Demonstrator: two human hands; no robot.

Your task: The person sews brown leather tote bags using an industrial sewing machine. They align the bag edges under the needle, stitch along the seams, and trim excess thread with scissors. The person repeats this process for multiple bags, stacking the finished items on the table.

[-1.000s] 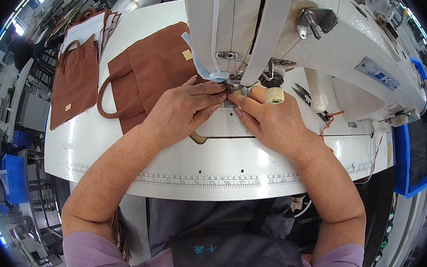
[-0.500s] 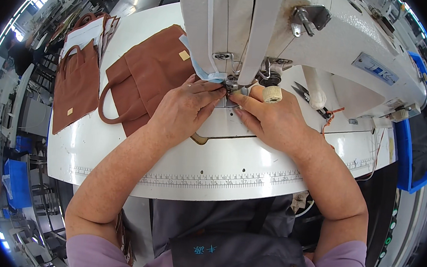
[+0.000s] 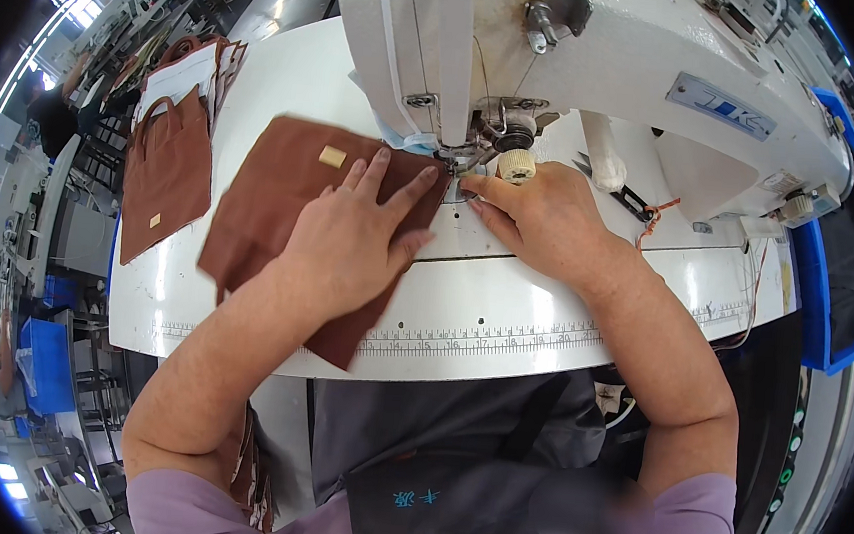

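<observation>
A brown bag piece [image 3: 262,199] with a small gold-coloured patch [image 3: 332,156] lies at an angle on the white table. Its right corner reaches the presser foot [image 3: 452,167] of a white sewing machine [image 3: 605,50]. My left hand [image 3: 344,235] rests flat on the bag piece, fingers spread. Just right of the presser foot is my right hand [image 3: 556,222], its index finger and thumb close together by the bag's edge and the other fingers curled. Whatever the right fingertips may hold is too small to make out. Part of the bag is hidden under my left hand and forearm.
More brown bags [image 3: 166,181] with handles lie at the table's left. Black snips [image 3: 633,203] and orange thread [image 3: 654,225] are beyond my right hand. A printed ruler [image 3: 451,341] follows the table's front edge. At the right hangs a blue bin [image 3: 819,333].
The bag piece has swung round, its near corner coming toward the table's front edge. My left hand has left the needle area and spread on the bag. The right hand stays by the presser foot.
</observation>
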